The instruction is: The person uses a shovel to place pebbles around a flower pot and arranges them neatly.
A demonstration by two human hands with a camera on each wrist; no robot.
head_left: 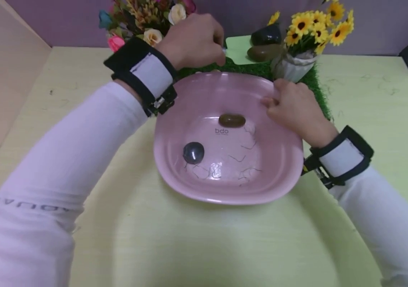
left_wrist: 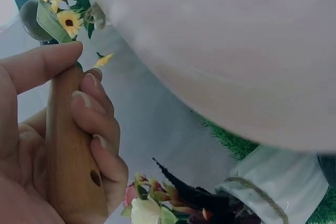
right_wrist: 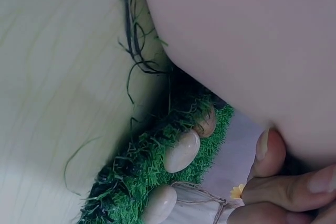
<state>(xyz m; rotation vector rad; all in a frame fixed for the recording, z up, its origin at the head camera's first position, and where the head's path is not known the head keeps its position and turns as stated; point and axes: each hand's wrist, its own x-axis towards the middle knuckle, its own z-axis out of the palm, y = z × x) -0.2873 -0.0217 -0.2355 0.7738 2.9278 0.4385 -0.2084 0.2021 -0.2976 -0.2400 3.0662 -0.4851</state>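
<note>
In my left hand (head_left: 196, 42) is a spatula with a wooden handle (left_wrist: 76, 145) and a flat green blade (head_left: 239, 48); my fingers curl round the handle. A black stone (head_left: 266, 35) and a brown stone (head_left: 261, 53) appear on the blade, beyond the far rim of a pink basin (head_left: 164, 147). My right hand (head_left: 297, 105) grips the basin's far right rim, thumb on the inner side. Inside the basin lie a brown oblong stone (head_left: 232, 120), a round black stone (head_left: 194, 153) and several thin dark strands.
Behind the basin spreads a green grass mat (head_left: 318, 93) with pale pebbles (right_wrist: 182, 150). A white pot (head_left: 291, 67) of yellow flowers (head_left: 318, 26) stands at back right, mixed flowers (head_left: 152, 36) at back left. The wall (head_left: 74, 24) rises beyond the pale table (head_left: 204, 247).
</note>
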